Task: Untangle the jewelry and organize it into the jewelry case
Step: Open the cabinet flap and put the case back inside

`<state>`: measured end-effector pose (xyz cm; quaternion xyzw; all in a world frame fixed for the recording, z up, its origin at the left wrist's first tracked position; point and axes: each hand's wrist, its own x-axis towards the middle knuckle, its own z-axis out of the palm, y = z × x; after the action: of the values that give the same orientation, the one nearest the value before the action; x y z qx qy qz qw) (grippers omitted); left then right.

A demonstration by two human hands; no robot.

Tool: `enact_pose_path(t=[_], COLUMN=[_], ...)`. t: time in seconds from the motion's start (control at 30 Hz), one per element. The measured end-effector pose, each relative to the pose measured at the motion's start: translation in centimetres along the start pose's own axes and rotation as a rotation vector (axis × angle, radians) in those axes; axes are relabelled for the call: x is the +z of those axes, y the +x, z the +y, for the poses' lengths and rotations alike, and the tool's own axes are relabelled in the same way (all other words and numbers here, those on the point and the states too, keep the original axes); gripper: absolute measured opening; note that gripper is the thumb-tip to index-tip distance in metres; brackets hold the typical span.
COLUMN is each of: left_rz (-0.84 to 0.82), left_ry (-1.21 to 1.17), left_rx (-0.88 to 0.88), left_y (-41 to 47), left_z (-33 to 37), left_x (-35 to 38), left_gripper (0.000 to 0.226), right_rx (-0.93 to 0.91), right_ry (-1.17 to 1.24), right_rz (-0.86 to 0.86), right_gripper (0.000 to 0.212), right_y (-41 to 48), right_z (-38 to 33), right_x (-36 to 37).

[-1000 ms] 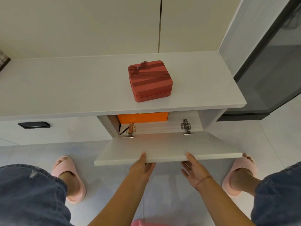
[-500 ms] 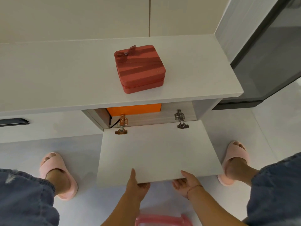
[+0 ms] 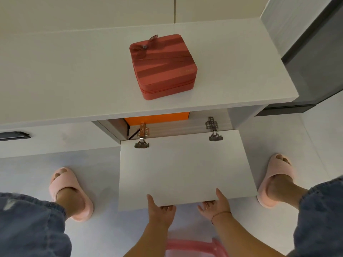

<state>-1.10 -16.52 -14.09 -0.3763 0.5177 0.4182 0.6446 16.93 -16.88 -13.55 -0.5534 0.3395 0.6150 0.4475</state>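
A red zipped jewelry case (image 3: 163, 66) sits closed on the white countertop (image 3: 74, 71), a little right of centre. Below it a white flap door (image 3: 183, 169) hangs on two metal hinges and is swung down towards me. My left hand (image 3: 159, 210) holds the door's near edge, thumb on top and fingers underneath. My right hand (image 3: 216, 206) holds the same edge a little to the right, thumb on top. No loose jewelry is visible.
An orange box (image 3: 157, 118) shows inside the opened compartment. A dark handle (image 3: 14, 135) marks the drawer to the left. A pink stool (image 3: 196, 247) stands below my arms. My feet in pink slippers (image 3: 72, 193) flank the door. A dark glass cabinet (image 3: 311, 58) stands at right.
The flap door has swung further down and towards me, showing more of its inner face. Both hands followed its edge downward.
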Motion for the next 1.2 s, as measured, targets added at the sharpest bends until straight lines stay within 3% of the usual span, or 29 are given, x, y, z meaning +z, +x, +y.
enact_pose_path(t=[0.23,0.4,0.5,0.57,0.67,0.77,0.83,0.93,1.0,1.13,1.2], left_rz=[0.002,0.031,-0.037,-0.086,-0.095,-0.195,-0.267,-0.345,-0.356,-0.364,-0.381], left_ry=[0.037,0.231,0.453,0.563,0.753,0.961,0.982,0.813,0.778,0.902,0.963], left_rx=[-0.032,-0.008,0.049,0.150,0.488,0.854,1.058,1.286,1.362,1.243,1.198], left_y=[-0.9,-1.7,-2.9,-4.6,-8.4,-13.5,-16.6,-20.2,-21.4,-20.4,-19.7], left_z=[0.3,1.0,2.2,3.3,4.3,4.6,4.4,4.2,4.8,6.8,7.7], left_x=[0.0,1.1,3.5,5.8,10.0,13.8,15.3,17.6,19.6,23.5,25.0], left_gripper=[0.099,0.100,0.096,0.087,0.071,0.058,0.049,0.026,0.028,0.060,0.066], right_rx=[0.033,0.110,0.103,-0.056,-0.484,-0.901,-1.064,-1.228,-1.321,-1.259,-1.181], right_ry=[-0.035,-0.214,-0.461,-0.593,-0.761,-0.917,-0.955,-0.949,-0.976,-1.058,-1.106], right_rz=[-0.030,0.023,0.046,0.004,-0.066,-0.216,-0.302,-0.385,-0.387,-0.429,-0.488], right_gripper=[0.072,0.078,0.066,0.046,0.024,0.024,0.026,0.034,0.037,0.056,0.056], right_y=[-0.2,-0.5,-1.9,-4.0,-8.4,-14.1,-17.2,-19.8,-20.4,-20.0,-19.4], right_z=[-0.1,-0.2,-0.8,-2.2,-4.8,-6.3,-6.6,-6.8,-7.1,-7.5,-7.7], right_x=[-0.4,0.5,3.4,6.2,11.5,16.6,19.0,22.2,24.2,27.4,28.4])
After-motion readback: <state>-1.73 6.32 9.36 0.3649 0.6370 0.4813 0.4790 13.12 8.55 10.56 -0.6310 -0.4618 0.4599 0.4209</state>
